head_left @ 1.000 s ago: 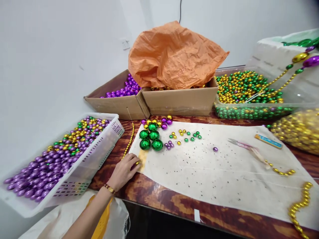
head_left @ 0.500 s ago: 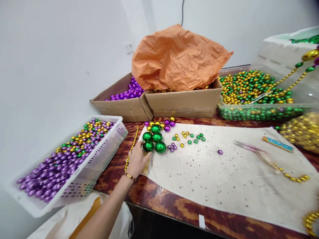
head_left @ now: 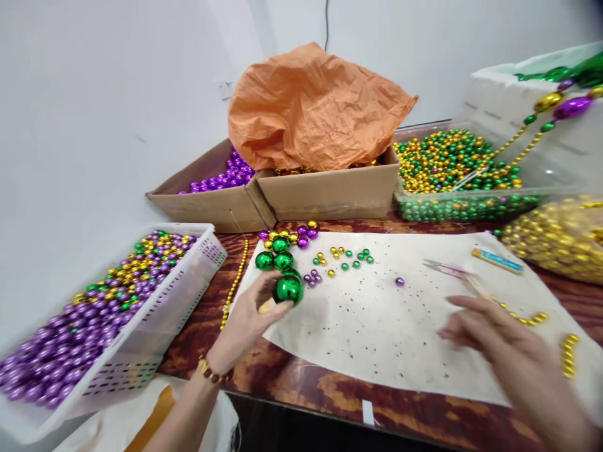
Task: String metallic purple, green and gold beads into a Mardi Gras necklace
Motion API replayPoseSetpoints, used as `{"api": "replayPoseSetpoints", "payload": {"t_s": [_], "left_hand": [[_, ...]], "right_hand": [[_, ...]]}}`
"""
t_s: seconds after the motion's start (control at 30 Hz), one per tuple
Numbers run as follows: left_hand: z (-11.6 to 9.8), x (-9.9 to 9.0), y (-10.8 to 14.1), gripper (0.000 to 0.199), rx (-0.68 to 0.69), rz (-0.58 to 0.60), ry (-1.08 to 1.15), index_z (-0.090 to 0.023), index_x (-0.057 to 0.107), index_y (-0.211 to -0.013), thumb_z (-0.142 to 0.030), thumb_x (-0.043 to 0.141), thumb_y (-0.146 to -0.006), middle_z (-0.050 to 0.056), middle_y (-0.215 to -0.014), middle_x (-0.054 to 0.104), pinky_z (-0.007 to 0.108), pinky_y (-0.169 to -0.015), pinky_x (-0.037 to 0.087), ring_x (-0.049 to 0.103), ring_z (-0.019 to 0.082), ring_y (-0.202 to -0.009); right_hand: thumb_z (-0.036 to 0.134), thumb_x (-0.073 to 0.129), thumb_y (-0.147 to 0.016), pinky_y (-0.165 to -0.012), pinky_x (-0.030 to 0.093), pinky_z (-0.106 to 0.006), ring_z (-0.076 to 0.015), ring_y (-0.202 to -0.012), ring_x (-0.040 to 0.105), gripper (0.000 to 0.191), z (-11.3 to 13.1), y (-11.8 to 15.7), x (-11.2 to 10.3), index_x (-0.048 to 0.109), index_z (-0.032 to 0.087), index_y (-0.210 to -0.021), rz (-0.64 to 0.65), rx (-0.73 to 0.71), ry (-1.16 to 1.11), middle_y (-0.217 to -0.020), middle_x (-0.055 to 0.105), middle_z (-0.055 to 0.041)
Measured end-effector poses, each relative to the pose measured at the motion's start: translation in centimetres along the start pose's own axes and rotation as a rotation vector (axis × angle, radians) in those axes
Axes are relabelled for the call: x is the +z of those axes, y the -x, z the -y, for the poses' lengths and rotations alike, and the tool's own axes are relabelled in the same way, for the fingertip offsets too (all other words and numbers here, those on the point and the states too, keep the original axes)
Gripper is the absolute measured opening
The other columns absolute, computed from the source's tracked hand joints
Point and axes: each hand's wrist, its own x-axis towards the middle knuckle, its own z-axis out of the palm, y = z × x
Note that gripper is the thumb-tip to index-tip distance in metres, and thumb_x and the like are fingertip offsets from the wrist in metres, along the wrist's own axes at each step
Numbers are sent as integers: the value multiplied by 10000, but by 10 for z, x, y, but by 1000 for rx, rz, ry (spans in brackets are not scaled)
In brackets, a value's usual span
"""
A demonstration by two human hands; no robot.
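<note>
My left hand (head_left: 247, 320) holds a large shiny green ball (head_left: 287, 289) between thumb and fingertips, just above the white cloth (head_left: 386, 320). Beyond it on the cloth sit more large green balls (head_left: 276, 258), a cluster of gold and purple beads (head_left: 294, 235), and small green and gold beads (head_left: 346, 257). A gold bead strand (head_left: 234, 282) lies on the wood beside the cloth. My right hand (head_left: 499, 345) is blurred over the cloth's right side, fingers spread and holding nothing. Small snips (head_left: 450, 270) lie just beyond it.
A white basket (head_left: 141, 339) of purple, gold and green beads stands at left. Two cardboard boxes (head_left: 325, 194), one under orange paper (head_left: 315, 107), line the back. A clear tub (head_left: 466, 204) of green and gold beads and a bag of gold beads (head_left: 560, 242) are at right.
My left hand moved from the gold strand to the green balls and lifted one toward me. My right hand came into view over the cloth at right.
</note>
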Motion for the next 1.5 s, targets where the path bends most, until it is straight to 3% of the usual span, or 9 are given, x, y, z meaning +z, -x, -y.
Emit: {"api": "replayPoseSetpoints", "payload": {"t_s": [0.07, 0.2, 0.4, 0.5, 0.6, 0.9, 1.23, 1.37, 1.5], "left_hand": [[-25, 26, 4, 471, 53, 142, -9, -276, 517, -1226, -336, 680, -788, 38, -1215, 603, 362, -969, 459, 587, 221, -1096], [-59, 88, 2, 465, 213, 273, -68, -288, 563, -1201, -278, 707, -759, 39, -1147, 609, 381, -955, 457, 570, 232, -1073], [-70, 157, 1, 455, 192, 108, 126, -289, 553, -1243, -291, 677, -806, 50, -1157, 589, 367, -928, 473, 569, 218, -1074], [-66, 177, 6, 416, 190, -30, 207, -278, 558, -1225, -270, 661, -822, 61, -1193, 590, 392, -970, 450, 553, 232, -1124], [-62, 188, 10, 386, 249, -42, 255, -308, 571, -1234, -229, 610, -858, 66, -1240, 570, 395, -989, 443, 539, 234, -1156], [-58, 182, 5, 409, 278, -16, 304, -332, 583, -1260, -203, 585, -872, 71, -1293, 531, 402, -987, 458, 509, 246, -1201], [-60, 125, -24, 320, 253, -176, 239, -299, 653, -1175, -244, 616, -862, 44, -1224, 602, 363, -1015, 418, 531, 223, -1170], [-63, 108, -40, 296, 144, -237, 408, -279, 680, -1134, -303, 642, -841, 40, -1187, 651, 367, -1000, 439, 572, 228, -1130], [-63, 100, -51, 345, 52, -171, 658, -247, 670, -1159, -326, 662, -822, 67, -1213, 654, 379, -957, 486, 584, 249, -1131]], "right_hand": [[431, 699, -787, -687, 540, -399, -256, -776, 681, 303, -2, 3, 38, 696, 215, -999, 144, 59, -97, -805, 706, -122], [387, 683, -786, -661, 515, -299, -196, -737, 660, 240, -13, 1, 91, 689, 186, -918, 163, 98, -290, -773, 708, -52], [330, 705, -764, -624, 453, -219, -133, -680, 588, 181, -36, 1, 86, 702, 187, -875, -75, 157, -451, -750, 670, 5], [326, 696, -773, -594, 438, -212, -123, -641, 563, 191, -46, 4, 82, 679, 185, -901, -113, 179, -538, -728, 652, 10], [320, 687, -784, -593, 436, -214, -117, -630, 546, 175, -53, 4, 82, 655, 183, -888, -124, 168, -570, -731, 634, 16], [330, 574, -884, -607, 467, -230, -142, -688, 587, 269, -42, 4, 72, 637, 172, -1093, -73, 41, -304, -805, 657, -22], [376, 538, -926, -551, 497, -252, -162, -590, 648, 248, -59, 64, 51, 664, 183, -1019, 112, -24, -94, -776, 678, -50], [398, 523, -926, -507, 487, -238, -152, -540, 617, 266, -63, 82, 57, 690, 202, -992, 160, -40, -77, -701, 652, -34], [424, 533, -911, -516, 501, -245, -153, -527, 597, 279, -64, 85, 64, 697, 207, -972, 183, -28, -51, -693, 652, -38]]}}
